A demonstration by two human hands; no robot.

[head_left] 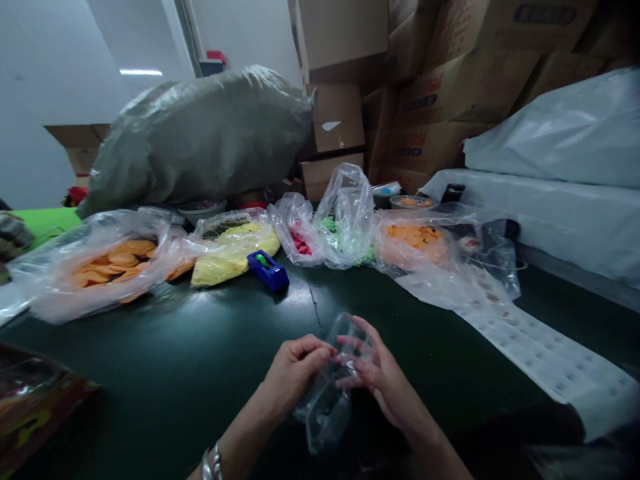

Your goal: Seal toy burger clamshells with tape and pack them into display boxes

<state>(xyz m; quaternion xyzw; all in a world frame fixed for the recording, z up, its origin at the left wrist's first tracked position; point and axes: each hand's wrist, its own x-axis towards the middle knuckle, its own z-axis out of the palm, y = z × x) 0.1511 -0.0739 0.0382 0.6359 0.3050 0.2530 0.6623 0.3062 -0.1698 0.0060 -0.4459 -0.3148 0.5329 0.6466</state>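
Note:
Between my two hands is a clear plastic clamshell package (327, 407), held tilted above the dark green table (210, 373). My left hand (303, 367) pinches its near-left side at the middle, thumb and fingers together. On the right, my right hand (373, 363) wraps its fingers round the upper part, and they show through the clear plastic. Whether anything small lies inside the package I cannot make out. Beyond my hands, a blue tape dispenser (269, 269) with green tape stands on the table.
Across the back lie plastic bags with orange pieces (117, 263), yellow pieces (235, 250), red pieces (301, 241) and green pieces (333, 230). A sticker strip (545, 353) runs along the right. A box (40, 413) sits at left. Cardboard cartons (425, 100) and a large sack (200, 137) rise behind.

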